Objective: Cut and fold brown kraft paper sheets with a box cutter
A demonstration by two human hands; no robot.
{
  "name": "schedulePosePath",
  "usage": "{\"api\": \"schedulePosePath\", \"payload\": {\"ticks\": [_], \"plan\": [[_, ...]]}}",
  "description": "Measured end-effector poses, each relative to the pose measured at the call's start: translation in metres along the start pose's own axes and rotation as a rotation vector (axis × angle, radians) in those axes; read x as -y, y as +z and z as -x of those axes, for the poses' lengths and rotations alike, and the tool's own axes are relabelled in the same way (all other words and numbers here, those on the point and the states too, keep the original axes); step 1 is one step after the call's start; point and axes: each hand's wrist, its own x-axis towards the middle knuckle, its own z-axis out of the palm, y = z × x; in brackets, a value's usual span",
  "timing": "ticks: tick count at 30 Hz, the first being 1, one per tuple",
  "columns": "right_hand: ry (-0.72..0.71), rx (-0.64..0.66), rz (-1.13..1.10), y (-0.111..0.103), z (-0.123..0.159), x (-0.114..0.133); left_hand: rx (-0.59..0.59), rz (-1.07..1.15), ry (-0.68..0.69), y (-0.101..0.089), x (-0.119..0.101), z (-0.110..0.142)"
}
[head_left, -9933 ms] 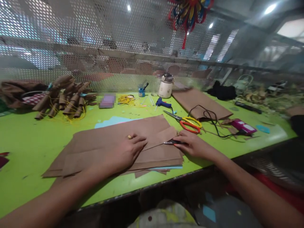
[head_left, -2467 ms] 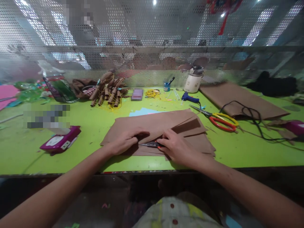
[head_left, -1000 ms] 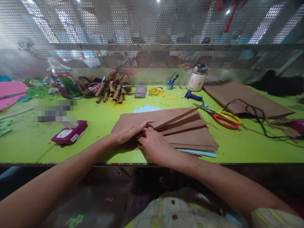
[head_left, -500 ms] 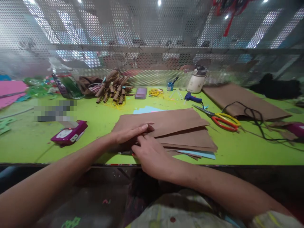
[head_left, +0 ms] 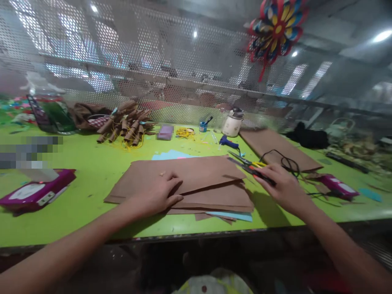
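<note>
My left hand (head_left: 156,192) rests on a stack of folded brown paper (head_left: 208,173), its fingers apart and slightly bent. Out to the right of the stack, my right hand (head_left: 283,190) is closed around a knife (head_left: 240,164) with a dark handle. Its grey blade points left over the corner of the paper. Just behind the knife lies a pair of scissors (head_left: 239,156) with a yellow handle showing; the hand and knife partly cover it. Light blue paper (head_left: 235,215) sticks out under the stack at the front, and more lies behind it.
A blue glue gun (head_left: 228,142) and a white jar (head_left: 232,123) stand toward the back. Brown paper rolls with yellow string (head_left: 128,128) lie back left. A folded brown sheet (head_left: 275,149), a black cable (head_left: 283,159) and purple boxes (head_left: 39,190) surround the work.
My right hand has left the front edge of the paper and swung right with the knife, close to the scissors. My left hand stays on the stack. The view has turned right.
</note>
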Motion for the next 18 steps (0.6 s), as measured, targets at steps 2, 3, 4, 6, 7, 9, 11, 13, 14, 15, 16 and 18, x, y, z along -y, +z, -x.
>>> {"api": "schedulePosePath", "payload": {"ticks": [2, 3, 4, 6, 7, 9, 11, 13, 14, 15, 16, 18], "plan": [[0.040, -0.024, -0.019, 0.018, -0.025, -0.011, 0.016, -0.025, -0.015, -0.002, -0.003, -0.004], [0.049, -0.018, -0.042, 0.028, -0.040, -0.013, 0.029, -0.027, -0.022, -0.004, -0.005, -0.006], [0.061, -0.004, -0.052, 0.038, -0.054, -0.013, 0.040, -0.027, -0.022, -0.006, -0.006, -0.008], [0.072, 0.051, -0.052, 0.057, -0.081, -0.011, 0.042, -0.043, -0.002, -0.008, -0.008, -0.011], [0.071, 0.061, -0.049, 0.065, -0.093, -0.010, 0.032, -0.064, 0.017, -0.008, -0.009, -0.012], [0.066, 0.089, -0.047, 0.079, -0.112, -0.008, -0.007, -0.135, 0.059, -0.004, -0.010, -0.012], [0.045, 0.117, -0.058, 0.086, -0.121, -0.006, -0.054, -0.232, 0.099, 0.003, -0.010, -0.012], [-0.009, 0.160, -0.095, 0.088, -0.121, 0.001, -0.085, -0.315, 0.148, 0.010, -0.010, -0.010], [-0.047, 0.192, -0.123, 0.087, -0.119, 0.007, -0.092, -0.342, 0.173, 0.012, -0.012, -0.009], [-0.092, 0.232, -0.156, 0.086, -0.115, 0.013, -0.092, -0.358, 0.194, 0.012, -0.014, -0.008], [-0.142, 0.285, -0.189, 0.085, -0.111, 0.021, -0.089, -0.362, 0.207, 0.012, -0.016, -0.006], [-0.242, 0.408, -0.234, 0.083, -0.102, 0.036, -0.085, -0.336, 0.200, 0.007, -0.021, -0.003]]}}
